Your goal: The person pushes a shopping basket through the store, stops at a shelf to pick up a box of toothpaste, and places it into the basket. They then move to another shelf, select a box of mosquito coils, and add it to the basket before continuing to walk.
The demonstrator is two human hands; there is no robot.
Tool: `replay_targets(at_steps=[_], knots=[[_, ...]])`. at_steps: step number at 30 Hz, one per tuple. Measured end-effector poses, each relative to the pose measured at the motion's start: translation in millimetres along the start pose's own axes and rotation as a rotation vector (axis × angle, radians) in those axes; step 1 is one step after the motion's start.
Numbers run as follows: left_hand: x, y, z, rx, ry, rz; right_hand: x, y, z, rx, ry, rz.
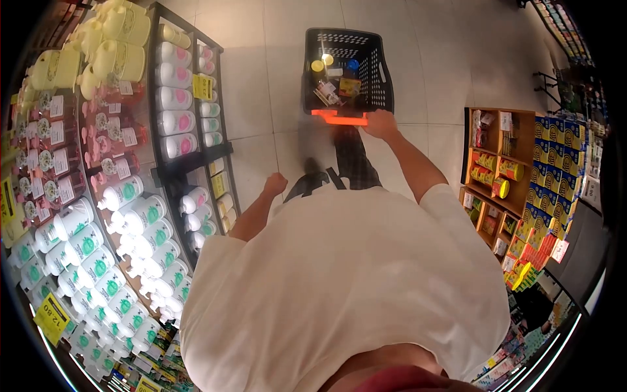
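My right hand is wrapped round the right end of an orange handle. This handle belongs to a black shopping basket with perforated walls, out in front of my legs. Inside the basket are a yellow-lidded jar, a blue round item, a yellow-brown box and some small packs. My left hand hangs at my left side with curled fingers, apart from the basket and the shelf. Nothing shows in it.
On my left, shelves carry white pump bottles, white bottles with pink labels and yellow jugs. To the right stands a wooden shelf beside stacked blue boxes. Grey floor tiles run ahead between them.
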State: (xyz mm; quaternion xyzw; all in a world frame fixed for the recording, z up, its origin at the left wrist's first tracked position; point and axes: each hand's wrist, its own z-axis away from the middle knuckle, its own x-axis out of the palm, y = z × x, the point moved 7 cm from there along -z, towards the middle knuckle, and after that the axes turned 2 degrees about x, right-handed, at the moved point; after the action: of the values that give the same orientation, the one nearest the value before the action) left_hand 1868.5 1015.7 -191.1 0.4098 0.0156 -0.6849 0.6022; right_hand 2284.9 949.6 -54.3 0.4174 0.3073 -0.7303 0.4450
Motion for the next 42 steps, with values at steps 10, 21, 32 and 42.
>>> replay_targets(at_steps=[10, 21, 32, 42], knots=[[-47, 78, -59, -0.217, -0.162, -0.026, -91, 56, -154, -0.086, 0.086, -0.035], [-174, 286, -219, 0.246, 0.121, 0.084, -189, 99, -283, -0.131, 0.550, -0.074], [-176, 308, -335, 0.284, 0.023, 0.031, -242, 137, -414, -0.045, 0.329, -0.132], [-371, 335, -529, 0.252, 0.127, 0.183, -290, 164, -517, -0.038, 0.162, 0.001]])
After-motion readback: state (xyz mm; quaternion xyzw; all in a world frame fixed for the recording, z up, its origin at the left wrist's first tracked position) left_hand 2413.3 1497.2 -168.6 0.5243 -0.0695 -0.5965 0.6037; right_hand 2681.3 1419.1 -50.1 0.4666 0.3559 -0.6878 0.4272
